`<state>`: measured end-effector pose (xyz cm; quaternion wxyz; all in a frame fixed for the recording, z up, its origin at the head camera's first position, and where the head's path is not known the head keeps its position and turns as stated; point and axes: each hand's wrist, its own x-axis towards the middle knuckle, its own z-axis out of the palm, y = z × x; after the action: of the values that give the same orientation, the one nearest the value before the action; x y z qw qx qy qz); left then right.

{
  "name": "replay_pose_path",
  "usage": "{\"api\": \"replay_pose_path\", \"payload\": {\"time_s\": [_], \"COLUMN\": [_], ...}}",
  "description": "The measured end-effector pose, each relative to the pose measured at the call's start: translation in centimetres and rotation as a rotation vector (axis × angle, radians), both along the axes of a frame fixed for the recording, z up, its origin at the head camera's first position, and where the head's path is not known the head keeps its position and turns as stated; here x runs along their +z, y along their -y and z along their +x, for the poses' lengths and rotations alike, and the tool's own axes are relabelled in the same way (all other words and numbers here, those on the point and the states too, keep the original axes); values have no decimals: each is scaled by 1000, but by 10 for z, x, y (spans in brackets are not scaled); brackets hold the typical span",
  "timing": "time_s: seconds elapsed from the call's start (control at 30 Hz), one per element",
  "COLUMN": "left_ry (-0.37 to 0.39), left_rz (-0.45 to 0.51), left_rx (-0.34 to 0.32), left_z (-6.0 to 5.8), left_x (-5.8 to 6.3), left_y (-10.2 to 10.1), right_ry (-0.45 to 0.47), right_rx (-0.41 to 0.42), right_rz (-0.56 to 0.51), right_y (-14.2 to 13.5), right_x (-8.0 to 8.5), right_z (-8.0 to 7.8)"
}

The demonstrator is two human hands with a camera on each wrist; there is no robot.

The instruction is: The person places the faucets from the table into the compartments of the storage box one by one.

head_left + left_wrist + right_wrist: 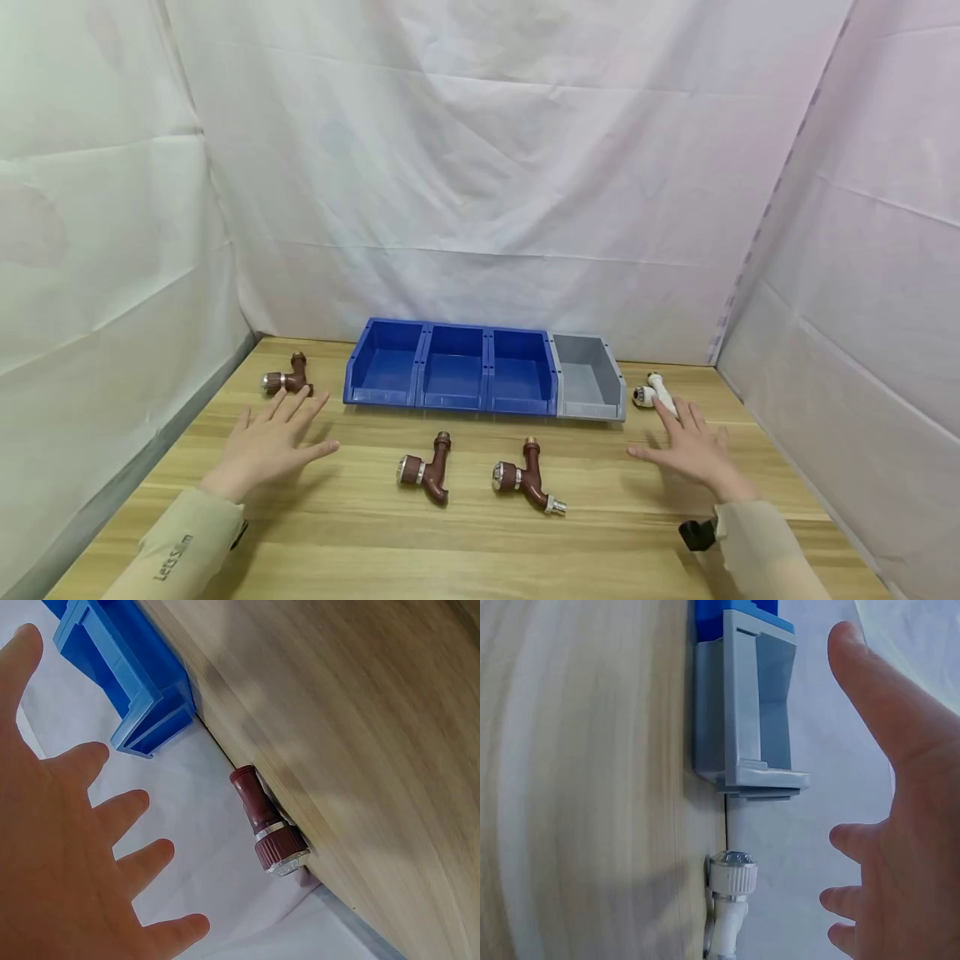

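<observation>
My left hand (272, 442) hovers palm down over the left of the table with its fingers spread, holding nothing. Just beyond its fingertips lies a brown faucet (295, 375), seen also in the left wrist view as a brown faucet (262, 814). My right hand (693, 450) is spread on the other side, likewise holding nothing. Its fingers overlap a white faucet (662, 392) in the head view. Between the hands lie a second brown faucet (433, 475) and a third brown faucet (531, 479), which has a metal fitting on its spout.
Three joined blue bins (453, 400) stand at the table's back, with a grey bin (591, 410) attached at their right end. White cloth (480, 167) hangs behind and on both sides. The wooden table (375, 558) runs toward me.
</observation>
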<state>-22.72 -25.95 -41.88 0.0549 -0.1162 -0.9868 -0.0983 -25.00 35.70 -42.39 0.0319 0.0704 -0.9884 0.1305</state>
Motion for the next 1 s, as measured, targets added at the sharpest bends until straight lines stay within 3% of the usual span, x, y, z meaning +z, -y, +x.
{"api": "replay_pose_path", "payload": {"time_s": [0.33, 0.57, 0.87, 1.0], "left_ry": [-3, -22, -31, -39], "left_rz": [7, 6, 11, 12], "left_rx": [-3, -2, -3, -5], "left_z": [0, -1, -2, -3], "left_x": [-4, -4, -5, -7], "left_y": [3, 2, 1, 0], "right_ry": [6, 2, 68, 142], "right_rx": [21, 52, 29, -8], "right_rz": [-79, -204, -328, -423], "right_y": [8, 14, 13, 13], "right_x": [13, 16, 12, 14], "right_z": [-12, -19, -37, -43]}}
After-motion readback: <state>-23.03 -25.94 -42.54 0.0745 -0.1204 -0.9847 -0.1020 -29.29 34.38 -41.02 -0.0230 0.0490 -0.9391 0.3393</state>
